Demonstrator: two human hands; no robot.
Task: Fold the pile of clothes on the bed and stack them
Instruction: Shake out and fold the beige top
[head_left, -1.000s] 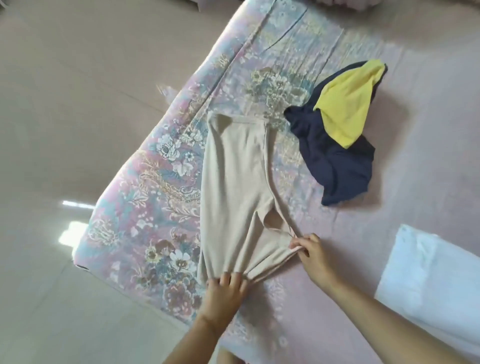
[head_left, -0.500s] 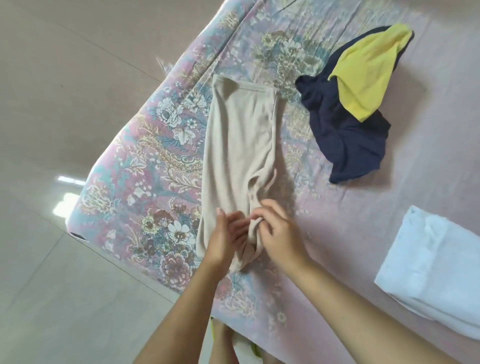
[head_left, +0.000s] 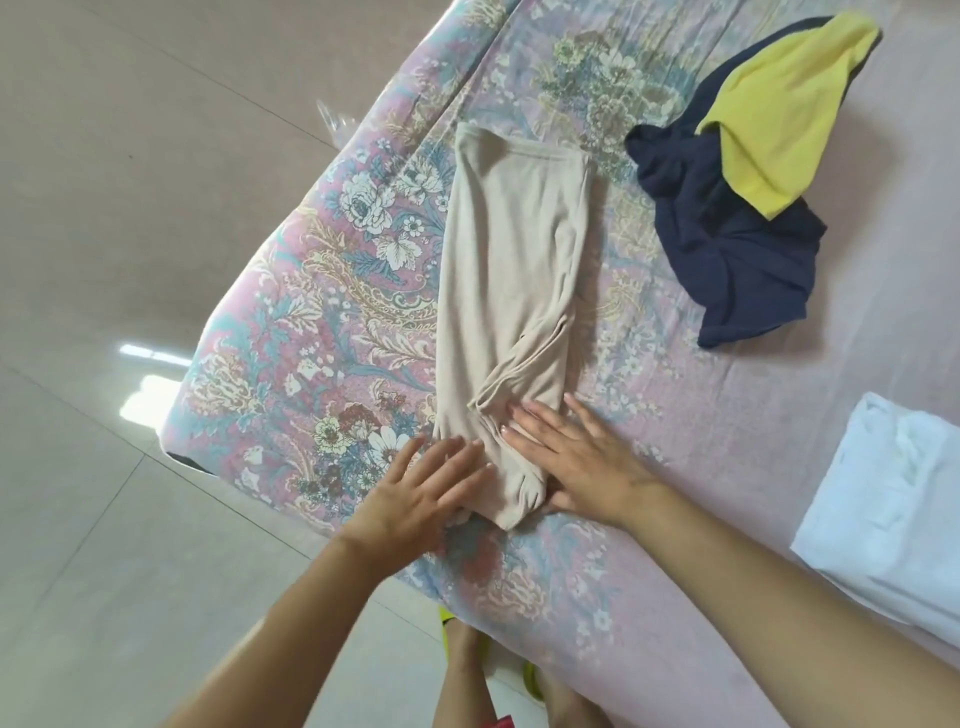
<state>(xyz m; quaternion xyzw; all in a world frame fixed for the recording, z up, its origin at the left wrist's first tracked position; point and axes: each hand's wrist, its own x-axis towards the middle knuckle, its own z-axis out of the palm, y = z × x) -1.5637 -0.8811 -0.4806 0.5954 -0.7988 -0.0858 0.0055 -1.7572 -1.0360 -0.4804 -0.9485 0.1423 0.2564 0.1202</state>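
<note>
1. Change: half a second back both hands were pinching the near end of the beige garment (head_left: 506, 291); now the side is tucked in and it lies as a narrow strip on the bed (head_left: 727, 467), long axis 12-to-6.
2. Left hand (head_left: 421, 493): flat, fingers straight, on the strip's near-left edge and the sheet, holding nothing.
3. Right hand (head_left: 571, 457): flat, fingers spread, pressing the strip's near end at about 6 o'clock of the garment.
4. Meaning: lengthwise fold looks done and is being smoothed; likely next is folding it across.
5. Count: 1 beige garment in hand; 1 navy garment (head_left: 727, 260) and 1 yellow garment (head_left: 779, 119) lying on it, both unfolded, at 2 o'clock; 1 folded white item (head_left: 893, 509) at 4 o'clock, so the stack is only started.
</note>
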